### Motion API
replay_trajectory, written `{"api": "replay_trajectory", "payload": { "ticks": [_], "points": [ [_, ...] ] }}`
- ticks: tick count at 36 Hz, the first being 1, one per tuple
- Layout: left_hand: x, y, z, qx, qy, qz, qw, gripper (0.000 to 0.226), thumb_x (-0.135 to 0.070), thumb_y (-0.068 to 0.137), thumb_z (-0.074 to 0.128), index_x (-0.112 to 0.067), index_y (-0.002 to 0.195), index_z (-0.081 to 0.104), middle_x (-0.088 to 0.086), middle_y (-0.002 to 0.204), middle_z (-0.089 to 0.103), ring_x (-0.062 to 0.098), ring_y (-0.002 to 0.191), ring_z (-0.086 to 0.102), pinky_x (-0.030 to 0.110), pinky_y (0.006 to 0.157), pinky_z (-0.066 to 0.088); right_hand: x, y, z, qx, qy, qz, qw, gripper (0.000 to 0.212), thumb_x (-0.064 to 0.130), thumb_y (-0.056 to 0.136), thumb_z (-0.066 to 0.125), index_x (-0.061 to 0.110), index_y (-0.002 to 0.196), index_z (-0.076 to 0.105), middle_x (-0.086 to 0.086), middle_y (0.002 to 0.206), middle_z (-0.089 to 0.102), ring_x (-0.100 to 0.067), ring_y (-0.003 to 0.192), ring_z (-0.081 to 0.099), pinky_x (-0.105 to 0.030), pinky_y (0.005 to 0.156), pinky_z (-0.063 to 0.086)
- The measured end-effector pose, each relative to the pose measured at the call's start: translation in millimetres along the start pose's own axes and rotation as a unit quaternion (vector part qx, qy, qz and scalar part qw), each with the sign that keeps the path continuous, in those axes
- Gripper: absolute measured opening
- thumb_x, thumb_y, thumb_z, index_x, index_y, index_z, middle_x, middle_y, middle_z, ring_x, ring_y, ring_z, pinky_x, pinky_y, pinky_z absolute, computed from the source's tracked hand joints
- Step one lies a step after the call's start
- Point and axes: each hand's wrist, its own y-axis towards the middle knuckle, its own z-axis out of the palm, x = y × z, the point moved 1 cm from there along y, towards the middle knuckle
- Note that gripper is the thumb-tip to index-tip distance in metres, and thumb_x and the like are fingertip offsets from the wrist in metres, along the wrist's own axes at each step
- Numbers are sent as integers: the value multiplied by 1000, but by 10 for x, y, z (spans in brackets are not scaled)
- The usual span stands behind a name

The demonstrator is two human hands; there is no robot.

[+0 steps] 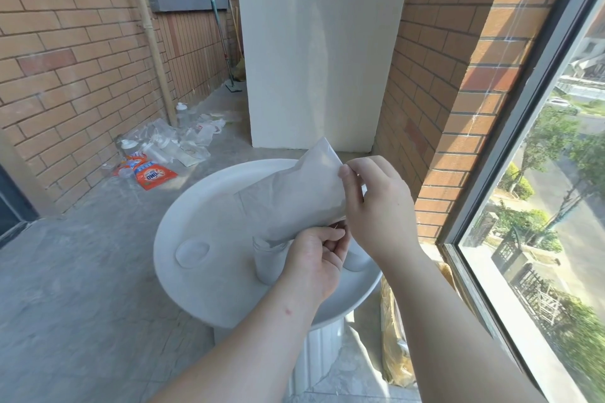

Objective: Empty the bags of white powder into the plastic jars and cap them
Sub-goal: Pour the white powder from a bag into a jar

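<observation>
I have the white bag [294, 199] in both hands, tilted so its upper end points away from me and its lower end dips into the mouth of a clear plastic jar [266, 263]. The jar stands upright on the round white worktop [212, 206]. My left hand [314, 255] is curled at the low end of the bag, its fingers pinching the bag right at the jar's rim, and it hides the near side of the jar. My right hand [376, 206] sits higher, thumb and fingers clamped on the bag's right edge, holding that end up. The two hands are close together, almost touching at the bag's lower corner. Whether powder is running out I cannot tell, since the opening is covered. A round clear lid [192, 252] lies flat on the worktop to the left of the jar, well apart from it. A second jar [357, 260] stands behind my left hand, mostly hidden. Down on the concrete floor [82, 255] by the brick wall lie an orange packet [154, 175], some empty bottles [157, 147] and crumpled plastic. A yellowish sack [394, 337] leans beside the worktop's leg, under the window [540, 206] on my right.
</observation>
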Motion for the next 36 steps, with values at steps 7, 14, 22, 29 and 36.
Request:
{"api": "replay_trajectory", "payload": {
  "ticks": [7,14,22,29,36],
  "points": [
    [-15,-3,-2,2,-2,3,1000,33,24,80,42,4,87,67,12,78,73,18,64,71,26,67,61,4,-6,-7,-14,-2,-2,1000,29,30,100,45,12,86,64,1,84,58,-26,77,56,-48,64,48],
    [-5,12,-16,1,-2,2,1000,34,24,79,42,2,88,66,10,78,73,18,64,71,26,65,60,11,-9,5,-5,7,-6,1000,28,31,100,45,13,87,62,1,83,58,-27,78,57,-50,65,49],
    [1,-26,-1,-1,1,0,1000,36,24,79,39,1,83,66,9,74,73,17,61,70,28,67,57,-3,-20,28,0,3,-15,1000,23,29,101,48,17,87,62,3,83,58,-25,77,58,-49,65,49],
    [-11,-39,16,9,-1,-8,1000,36,24,78,42,-1,82,68,9,76,73,17,63,70,28,70,56,-54,-35,47,17,6,-2,1000,21,27,100,50,17,88,63,3,85,60,-25,80,59,-50,67,49],
    [1,-45,27,22,-1,-12,1000,35,24,78,44,0,81,70,10,78,73,19,67,70,26,64,59,-89,-39,34,41,13,12,999,21,30,100,49,18,90,63,4,87,60,-22,82,59,-50,70,50]
  ]
}}
